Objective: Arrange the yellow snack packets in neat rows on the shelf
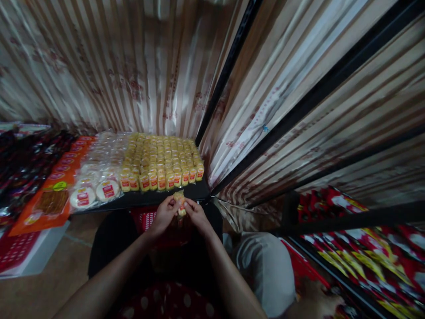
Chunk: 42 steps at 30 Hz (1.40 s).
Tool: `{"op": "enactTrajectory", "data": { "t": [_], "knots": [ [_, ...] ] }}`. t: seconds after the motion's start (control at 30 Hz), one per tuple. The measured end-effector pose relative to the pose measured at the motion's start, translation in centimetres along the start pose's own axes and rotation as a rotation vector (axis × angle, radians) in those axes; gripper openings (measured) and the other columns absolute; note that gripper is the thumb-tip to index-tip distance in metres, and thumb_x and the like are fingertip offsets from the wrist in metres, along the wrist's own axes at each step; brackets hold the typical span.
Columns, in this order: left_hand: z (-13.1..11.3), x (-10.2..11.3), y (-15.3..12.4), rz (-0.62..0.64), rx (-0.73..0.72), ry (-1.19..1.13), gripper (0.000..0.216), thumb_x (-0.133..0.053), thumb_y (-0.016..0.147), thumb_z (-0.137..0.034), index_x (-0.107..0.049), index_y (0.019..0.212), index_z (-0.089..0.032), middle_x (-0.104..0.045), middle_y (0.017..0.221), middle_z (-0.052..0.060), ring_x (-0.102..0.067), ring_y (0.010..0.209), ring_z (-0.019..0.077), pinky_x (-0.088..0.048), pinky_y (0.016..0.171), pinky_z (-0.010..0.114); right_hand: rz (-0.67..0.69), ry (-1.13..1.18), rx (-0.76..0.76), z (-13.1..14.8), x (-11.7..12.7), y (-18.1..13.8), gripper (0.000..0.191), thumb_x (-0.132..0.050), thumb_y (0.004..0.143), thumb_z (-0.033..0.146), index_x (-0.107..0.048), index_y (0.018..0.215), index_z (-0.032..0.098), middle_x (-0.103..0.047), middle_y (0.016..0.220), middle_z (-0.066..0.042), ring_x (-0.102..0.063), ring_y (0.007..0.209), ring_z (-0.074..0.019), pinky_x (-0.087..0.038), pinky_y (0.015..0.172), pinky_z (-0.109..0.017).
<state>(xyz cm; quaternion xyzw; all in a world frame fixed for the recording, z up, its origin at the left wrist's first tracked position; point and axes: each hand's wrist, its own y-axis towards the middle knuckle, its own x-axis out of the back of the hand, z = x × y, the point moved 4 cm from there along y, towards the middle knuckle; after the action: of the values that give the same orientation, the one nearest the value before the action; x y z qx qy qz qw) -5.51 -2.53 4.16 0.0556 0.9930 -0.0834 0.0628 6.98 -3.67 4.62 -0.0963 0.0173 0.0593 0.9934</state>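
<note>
My left hand (165, 215) and my right hand (197, 215) meet in front of me, both gripping one small yellow snack packet (180, 200) with a red label. They hold it just below the front edge of a dark shelf (146, 199). On that shelf stand several rows of the same yellow packets (162, 160), tightly packed. A red plastic basket (146, 220) sits on my lap under my hands, mostly hidden by them.
Round white cakes in clear wrap (94, 190) and orange flat packs (53, 195) lie left of the yellow rows. Dark snack bags (20, 168) fill the far left. A striped curtain (133, 66) hangs behind. Red and yellow bags (361, 248) lie on a rack at right.
</note>
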Motion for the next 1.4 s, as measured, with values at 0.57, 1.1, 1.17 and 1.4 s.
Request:
{"op": "enactTrajectory", "data": {
  "t": [0.57,1.1,1.17,1.4],
  "knots": [
    [-1.6,-7.3,8.1,-0.108,-0.165,0.66,0.034,-0.054,0.084,-0.023,-0.054,0.118,-0.018,-0.067,0.1,0.004,-0.062,0.076,0.0131,-0.048,0.077,0.027,-0.611,-0.703,0.421,-0.8,4.4,1.4,0.046,-0.034,0.088,0.03,-0.047,0.128,0.011,-0.044,0.137,-0.018,-0.039,0.13,-0.0235,-0.036,0.104,-0.046],
    [-0.8,-10.0,11.2,-0.076,-0.398,0.815,0.033,-0.048,0.087,-0.02,-0.052,0.119,-0.014,-0.056,0.118,0.01,-0.053,0.111,0.019,-0.044,0.096,0.033,-0.627,-0.62,0.405,-3.7,7.2,5.8,0.051,-0.032,0.09,0.034,-0.042,0.135,0.011,-0.038,0.143,-0.015,-0.031,0.135,-0.0228,-0.03,0.109,-0.045],
    [-0.8,-10.0,11.4,-0.081,-0.411,0.833,0.033,-0.047,0.087,-0.019,-0.052,0.12,-0.015,-0.056,0.114,0.01,-0.054,0.108,0.0189,-0.045,0.095,0.033,-0.628,-0.626,0.414,-3.7,7.4,6.2,0.051,-0.031,0.09,0.032,-0.043,0.134,0.01,-0.038,0.143,-0.016,-0.031,0.135,-0.0228,-0.03,0.109,-0.046],
    [-0.3,-10.2,12.1,-0.054,-0.432,0.839,0.038,-0.042,0.088,-0.018,-0.047,0.125,-0.011,-0.058,0.11,0.013,-0.056,0.102,0.0197,-0.046,0.093,0.034,-0.613,-0.649,0.466,-3.5,7.5,7.2,0.052,-0.033,0.09,0.032,-0.041,0.135,0.007,-0.039,0.141,-0.019,-0.031,0.135,-0.0251,-0.03,0.108,-0.05]
  ]
}}
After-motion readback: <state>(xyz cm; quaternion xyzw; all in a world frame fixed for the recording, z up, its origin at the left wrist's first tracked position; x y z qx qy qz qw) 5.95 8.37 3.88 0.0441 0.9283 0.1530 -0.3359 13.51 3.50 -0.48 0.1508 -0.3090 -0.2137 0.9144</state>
